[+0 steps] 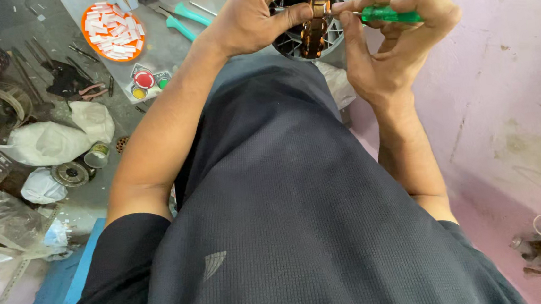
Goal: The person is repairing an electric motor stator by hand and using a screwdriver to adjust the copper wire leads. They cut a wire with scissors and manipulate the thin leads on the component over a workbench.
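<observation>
Landmark: motor part, a dark ribbed round housing with copper windings at its middle, held above the person's lap at the top of the view.
Left hand: clenched around the motor part's left side, thumb pressed across the front of the windings.
Right hand: closed around a screwdriver, fingers curled over its green handle, just right of the motor part.
Screwdriver axis: lay nearly level, handle to the right, thin metal shaft pointing left, tip touching the windings' upper end.
Windings axis: ran top to bottom, tilted slightly.
Orange tray: well left of the motor part, filled with white strips.
Teal-handled tools: between tray and motor part.
White bags: far lower left of the motor part.
</observation>
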